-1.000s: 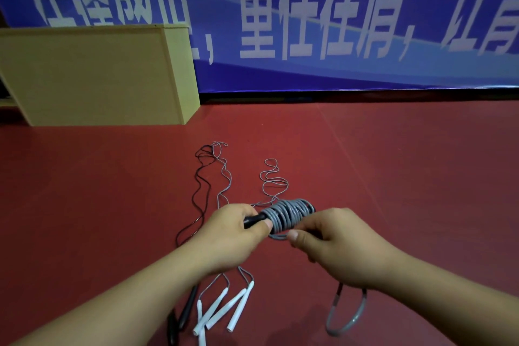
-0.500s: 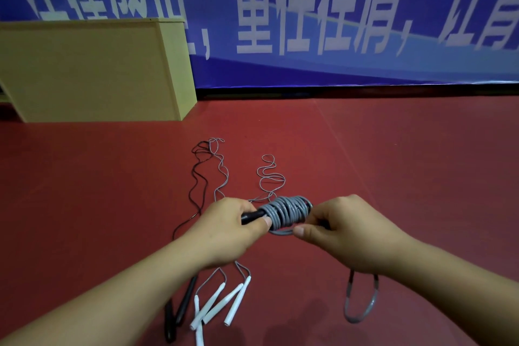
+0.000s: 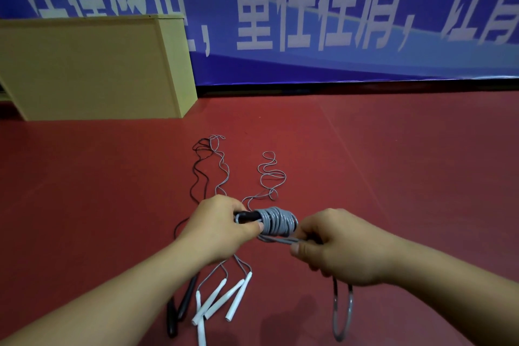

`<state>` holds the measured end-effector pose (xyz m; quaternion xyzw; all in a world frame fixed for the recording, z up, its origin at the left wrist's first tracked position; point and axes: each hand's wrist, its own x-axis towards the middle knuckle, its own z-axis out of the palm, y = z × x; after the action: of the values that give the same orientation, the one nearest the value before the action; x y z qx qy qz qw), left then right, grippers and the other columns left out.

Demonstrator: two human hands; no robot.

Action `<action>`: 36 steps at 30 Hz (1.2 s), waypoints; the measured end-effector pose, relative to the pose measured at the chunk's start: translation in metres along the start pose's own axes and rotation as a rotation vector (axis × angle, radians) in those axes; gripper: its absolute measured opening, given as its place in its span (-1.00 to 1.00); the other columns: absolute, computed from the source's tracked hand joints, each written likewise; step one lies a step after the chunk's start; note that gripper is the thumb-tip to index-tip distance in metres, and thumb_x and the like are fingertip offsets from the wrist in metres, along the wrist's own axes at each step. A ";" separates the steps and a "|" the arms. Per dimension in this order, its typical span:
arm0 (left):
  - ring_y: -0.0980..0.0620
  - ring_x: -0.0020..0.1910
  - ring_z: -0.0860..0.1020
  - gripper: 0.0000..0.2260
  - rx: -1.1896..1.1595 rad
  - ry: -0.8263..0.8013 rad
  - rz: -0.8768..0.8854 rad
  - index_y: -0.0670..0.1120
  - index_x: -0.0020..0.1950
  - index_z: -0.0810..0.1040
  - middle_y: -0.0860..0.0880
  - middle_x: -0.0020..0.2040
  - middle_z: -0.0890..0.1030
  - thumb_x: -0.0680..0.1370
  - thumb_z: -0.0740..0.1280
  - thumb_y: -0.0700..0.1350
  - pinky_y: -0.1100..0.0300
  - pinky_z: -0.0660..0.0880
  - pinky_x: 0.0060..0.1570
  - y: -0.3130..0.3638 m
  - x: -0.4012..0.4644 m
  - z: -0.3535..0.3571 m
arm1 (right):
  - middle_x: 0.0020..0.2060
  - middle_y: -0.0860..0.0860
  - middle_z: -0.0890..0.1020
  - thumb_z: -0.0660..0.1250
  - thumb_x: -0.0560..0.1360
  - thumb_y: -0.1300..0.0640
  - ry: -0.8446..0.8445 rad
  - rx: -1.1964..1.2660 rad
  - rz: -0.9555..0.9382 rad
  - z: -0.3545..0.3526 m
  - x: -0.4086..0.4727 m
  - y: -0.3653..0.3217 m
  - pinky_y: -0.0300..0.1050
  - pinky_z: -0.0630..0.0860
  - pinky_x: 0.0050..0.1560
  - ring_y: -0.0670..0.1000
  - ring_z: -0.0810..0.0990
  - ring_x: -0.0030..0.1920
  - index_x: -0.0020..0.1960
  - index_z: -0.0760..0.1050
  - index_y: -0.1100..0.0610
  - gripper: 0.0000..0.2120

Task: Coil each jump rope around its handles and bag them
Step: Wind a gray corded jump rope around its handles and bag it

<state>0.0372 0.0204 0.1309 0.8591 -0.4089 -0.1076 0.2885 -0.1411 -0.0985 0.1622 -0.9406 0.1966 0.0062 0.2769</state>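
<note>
Winding a grey jump rope onto its black handles, above the red floor.

At left, a black rope's handles (image 3: 179, 306) and white handles (image 3: 222, 298) lie untouched on the floor (image 3: 393, 163). The left hand (image 3: 222, 227) grips the black handle end (image 3: 248, 216) of the grey coil (image 3: 278, 221); the cord looks light, limp and springy, so I judge it best held by the stiff handles. The right hand (image 3: 339, 247) pinches the cord's tail, a loose loop (image 3: 341, 314) hanging below.
</note>
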 end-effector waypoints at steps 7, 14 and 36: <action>0.01 -0.32 0.54 -0.81 0.134 -0.017 0.039 0.02 -0.27 0.58 0.02 -0.35 0.57 0.42 0.47 0.10 0.17 0.40 -0.34 -0.002 0.002 0.000 | -0.35 0.01 0.70 0.26 0.58 0.03 -0.007 0.097 0.064 -0.003 -0.002 0.002 -0.34 0.43 -0.38 -0.13 0.62 -0.39 -0.19 0.53 0.17 -0.74; 0.02 -0.15 0.57 -0.84 0.230 -0.263 0.209 0.00 -0.07 0.55 0.07 -0.21 0.58 0.52 0.36 0.08 0.10 0.51 -0.09 -0.002 -0.006 0.003 | -0.37 -0.03 0.57 0.26 0.58 0.01 0.118 0.074 0.046 0.000 0.001 0.006 -0.17 0.47 -0.29 -0.11 0.53 -0.39 -0.20 0.49 0.06 -0.78; 0.08 -0.19 0.59 -0.74 -0.886 -0.794 0.169 -0.20 0.08 0.54 -0.06 -0.15 0.62 0.44 0.43 -0.13 0.14 0.50 -0.03 0.017 -0.025 -0.014 | -0.35 -0.01 0.59 0.47 0.36 0.16 0.278 0.436 -0.188 -0.008 0.014 0.035 -0.31 0.47 -0.31 -0.13 0.51 -0.36 -0.14 0.55 0.19 -0.85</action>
<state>0.0162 0.0368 0.1511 0.5158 -0.4684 -0.5571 0.4519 -0.1417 -0.1347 0.1495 -0.8647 0.1412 -0.1910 0.4426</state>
